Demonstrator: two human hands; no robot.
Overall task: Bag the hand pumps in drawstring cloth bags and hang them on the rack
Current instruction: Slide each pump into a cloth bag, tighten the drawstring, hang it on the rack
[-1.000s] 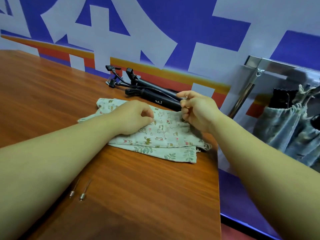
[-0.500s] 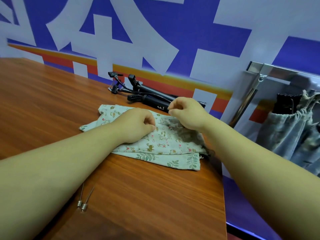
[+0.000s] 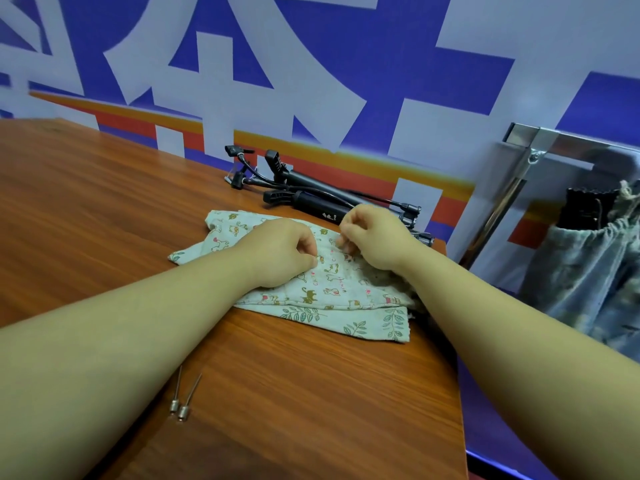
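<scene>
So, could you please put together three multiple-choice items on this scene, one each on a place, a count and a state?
1. Where do the black hand pumps lie? A. behind the cat-print cloth bag on the brown wooden table B. on the floor C. inside a box
2. How many silver metal needles lie on the table? A. one B. two C. four
3. What are the left hand and right hand doing? A. hanging idle B. pinching the bag's cloth C. lifting a pump
Answers: A, the pumps lie past the bag, near the wall; B, two show side by side; B, both hands' curled fingers meet the cloth.
</scene>
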